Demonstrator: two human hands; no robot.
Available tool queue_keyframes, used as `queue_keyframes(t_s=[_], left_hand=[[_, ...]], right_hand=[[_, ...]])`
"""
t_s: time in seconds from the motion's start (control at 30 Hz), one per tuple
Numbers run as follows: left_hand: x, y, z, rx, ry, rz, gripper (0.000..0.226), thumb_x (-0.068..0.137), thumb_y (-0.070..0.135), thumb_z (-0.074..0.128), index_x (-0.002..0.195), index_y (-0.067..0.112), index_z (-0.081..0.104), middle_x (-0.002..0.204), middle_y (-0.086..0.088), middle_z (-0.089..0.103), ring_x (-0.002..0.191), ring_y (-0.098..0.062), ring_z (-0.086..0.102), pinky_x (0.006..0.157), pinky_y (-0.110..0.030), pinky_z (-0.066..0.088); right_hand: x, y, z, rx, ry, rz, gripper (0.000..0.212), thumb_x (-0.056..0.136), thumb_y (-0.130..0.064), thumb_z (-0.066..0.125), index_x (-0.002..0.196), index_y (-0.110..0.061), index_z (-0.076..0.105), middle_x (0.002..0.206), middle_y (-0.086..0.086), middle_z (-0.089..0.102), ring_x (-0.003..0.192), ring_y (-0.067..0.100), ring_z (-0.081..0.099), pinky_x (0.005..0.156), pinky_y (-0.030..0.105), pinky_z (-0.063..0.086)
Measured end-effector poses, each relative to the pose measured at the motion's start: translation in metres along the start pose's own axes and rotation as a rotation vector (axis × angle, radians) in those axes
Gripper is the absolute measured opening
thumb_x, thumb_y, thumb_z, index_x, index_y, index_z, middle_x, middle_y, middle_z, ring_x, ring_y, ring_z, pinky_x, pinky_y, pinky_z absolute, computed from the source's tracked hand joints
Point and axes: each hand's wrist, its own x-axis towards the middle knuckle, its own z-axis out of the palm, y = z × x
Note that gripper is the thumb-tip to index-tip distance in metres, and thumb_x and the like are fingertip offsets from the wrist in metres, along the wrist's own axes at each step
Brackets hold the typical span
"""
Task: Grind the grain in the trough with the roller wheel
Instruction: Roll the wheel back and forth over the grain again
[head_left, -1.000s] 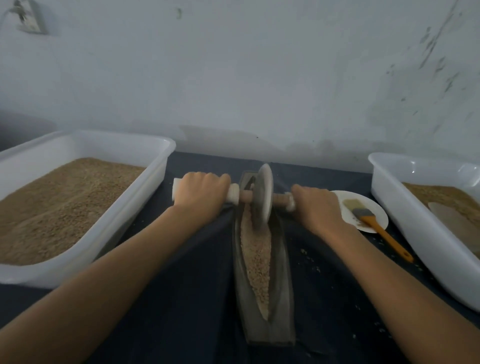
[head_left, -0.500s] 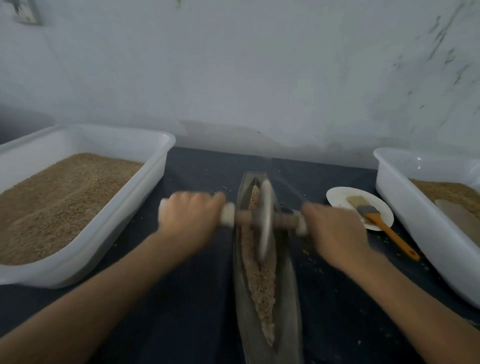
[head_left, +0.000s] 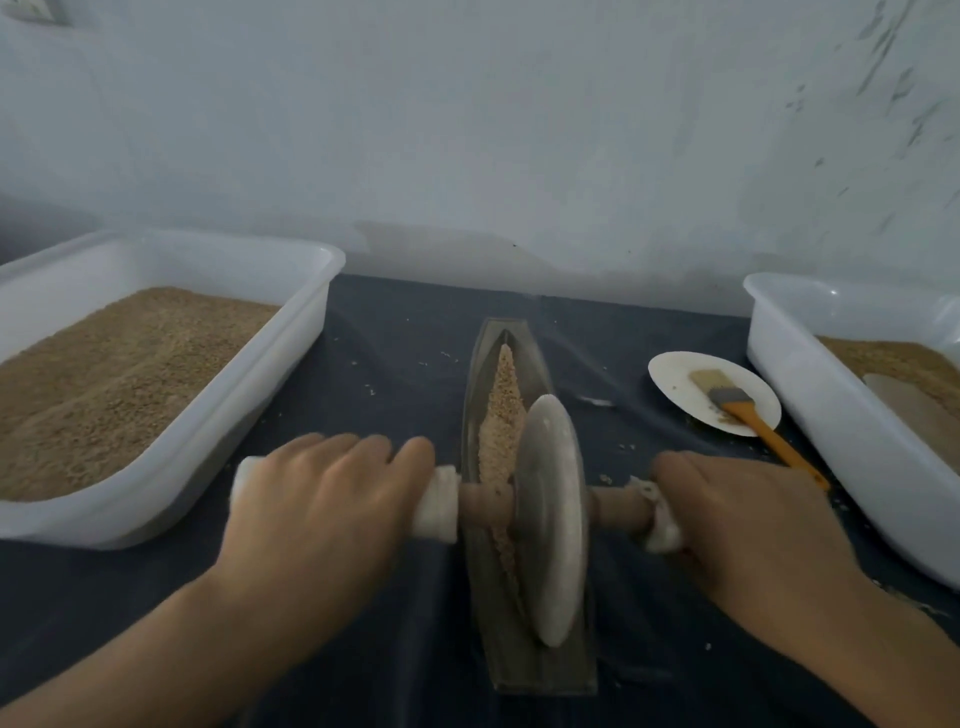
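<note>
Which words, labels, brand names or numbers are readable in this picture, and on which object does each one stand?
None: no readable text shows anywhere.
Roller wheel, trough: no marking visible.
Left bin, right bin: plain white walls.
Plate, brush: no label visible.
Fixture on the wall, top left: cut off and blurred, unreadable.

Readable text: none on any surface in view.
Left tub (head_left: 306, 332): plain white walls, no label or brand.
Right tub (head_left: 810, 374): plain white walls, no print.
Roller wheel (head_left: 550, 519): bare pale disc, no marking.
Trough (head_left: 535, 353): no stamp or number to be seen.
Plate (head_left: 675, 374): unprinted white.
Brush (head_left: 748, 415): orange handle, no lettering legible.
Wall (head_left: 467, 130): dark scuffs at the far right only, no sign or writing.
</note>
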Motion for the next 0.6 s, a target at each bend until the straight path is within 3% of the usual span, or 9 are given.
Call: queue_keyframes(t_s=[0.1,0.17,0.23,0.3,0.43,0.5,0.6], left_hand=[[-0.003,-0.002,0.003,-0.019,-0.118,-0.043,0.052,0.033,0.024,0.091,0.067,0.024,0.052,0.051,0.007,0.045,0.04,-0.015,0.043,0.047,-0.024,0.021],[0.014,-0.009,0.025,0.023,-0.212,-0.115,0.05,0.05,0.034,0.088,0.074,0.029,0.044,0.057,0.01,0.045,0.046,-0.014,0.046,0.047,-0.025,0.025],[0.043,-0.023,0.058,0.104,-0.196,-0.206,0.04,0.074,0.041,0.072,0.08,0.033,0.034,0.064,0.011,0.042,0.053,-0.013,0.043,0.051,-0.028,0.03],[0.077,-0.042,0.086,0.09,-0.164,-0.276,0.032,0.083,0.04,0.063,0.08,0.031,0.032,0.067,0.01,0.047,0.056,-0.015,0.044,0.054,-0.029,0.031],[0.116,-0.06,0.102,0.041,-0.166,-0.319,0.021,0.086,0.036,0.058,0.082,0.027,0.039,0.08,0.001,0.061,0.065,-0.024,0.055,0.059,-0.033,0.037],[0.104,-0.054,0.09,0.031,-0.204,-0.295,0.022,0.086,0.038,0.058,0.083,0.029,0.038,0.074,0.006,0.055,0.059,-0.018,0.044,0.057,-0.031,0.032],[0.058,-0.031,0.058,0.036,-0.228,-0.192,0.033,0.08,0.039,0.065,0.082,0.032,0.033,0.064,0.012,0.037,0.055,-0.013,0.038,0.052,-0.029,0.025]], right_hand=[[0.001,-0.003,0.0,-0.032,-0.071,0.024,0.064,0.034,-0.023,0.091,0.065,-0.028,0.036,0.049,-0.007,0.042,0.037,0.014,0.039,0.036,0.024,0.026],[0.021,0.002,0.019,-0.119,-0.108,0.069,0.056,0.052,-0.032,0.088,0.069,-0.028,0.035,0.056,-0.007,0.049,0.043,0.016,0.045,0.04,0.026,0.03],[0.052,0.01,0.042,-0.192,-0.129,0.12,0.04,0.072,-0.036,0.076,0.076,-0.028,0.038,0.069,-0.006,0.057,0.054,0.017,0.053,0.048,0.029,0.036],[0.092,0.021,0.061,-0.231,-0.061,0.129,0.026,0.077,-0.032,0.073,0.083,-0.023,0.049,0.075,-0.002,0.063,0.061,0.023,0.058,0.05,0.03,0.033],[0.137,0.028,0.072,-0.276,-0.014,0.158,0.018,0.08,-0.028,0.07,0.085,-0.017,0.056,0.077,0.003,0.067,0.065,0.029,0.063,0.051,0.03,0.024],[0.123,0.026,0.068,-0.233,-0.038,0.147,0.022,0.079,-0.03,0.071,0.085,-0.02,0.052,0.078,0.001,0.066,0.065,0.027,0.061,0.051,0.031,0.026],[0.068,0.019,0.052,-0.096,-0.202,0.116,0.033,0.077,-0.039,0.067,0.08,-0.03,0.035,0.073,-0.005,0.059,0.063,0.02,0.058,0.054,0.034,0.043]])
